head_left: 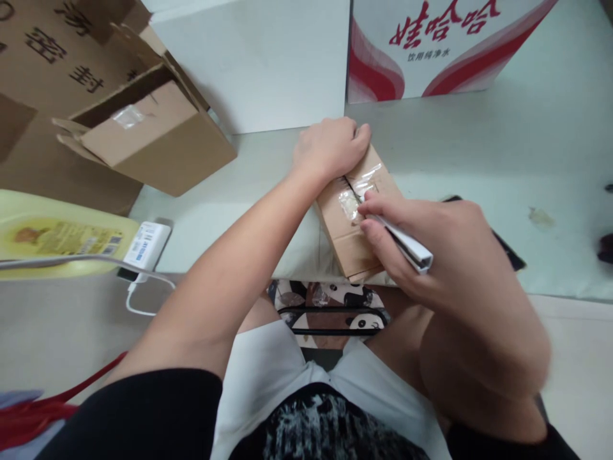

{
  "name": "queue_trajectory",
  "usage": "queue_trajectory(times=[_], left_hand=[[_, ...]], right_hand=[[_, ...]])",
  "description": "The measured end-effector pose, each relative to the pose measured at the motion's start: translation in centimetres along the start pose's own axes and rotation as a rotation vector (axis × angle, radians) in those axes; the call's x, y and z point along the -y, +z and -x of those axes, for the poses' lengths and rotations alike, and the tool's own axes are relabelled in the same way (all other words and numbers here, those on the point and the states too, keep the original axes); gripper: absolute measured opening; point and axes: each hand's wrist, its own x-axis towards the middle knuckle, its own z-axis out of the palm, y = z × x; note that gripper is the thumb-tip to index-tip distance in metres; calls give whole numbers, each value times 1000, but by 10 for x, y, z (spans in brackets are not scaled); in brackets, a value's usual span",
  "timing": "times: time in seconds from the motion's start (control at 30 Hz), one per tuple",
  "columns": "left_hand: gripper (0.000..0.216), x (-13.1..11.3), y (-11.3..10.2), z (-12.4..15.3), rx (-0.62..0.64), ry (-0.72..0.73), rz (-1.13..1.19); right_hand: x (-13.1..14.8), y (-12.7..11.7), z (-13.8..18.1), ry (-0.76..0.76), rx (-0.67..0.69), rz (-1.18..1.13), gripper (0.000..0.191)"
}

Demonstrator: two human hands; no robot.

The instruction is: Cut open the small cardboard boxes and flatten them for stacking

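A small brown cardboard box (345,237) lies at a slant on the pale green tabletop, near its front edge. Clear tape runs over the seam on its top, wrinkled and partly split. My left hand (328,145) grips the far end of the box, its fingers curled over the edge. Pinched in my right hand (438,233) is a white utility knife (409,246). The front of the knife meets the taped seam; my fingers hide most of the blade. Part of a flat black object (510,249) shows behind my right hand.
Left stands an open cardboard carton (167,150) with a taped box inside. A white box (258,64) and a red-and-white water carton (431,54) line the back. A yellow bottle (62,233) and a white charger (149,246) with its cable lie at the left edge.
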Motion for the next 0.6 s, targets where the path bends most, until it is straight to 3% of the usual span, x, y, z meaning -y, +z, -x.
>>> queue_trajectory(times=[0.2,0.6], left_hand=[[50,0,2,-1,34,-43,54],[53,1,5,-2,18,-19,38]], right_hand=[[10,-9,10,13,8,10,33],[3,6,1,32,-58,-7,32]])
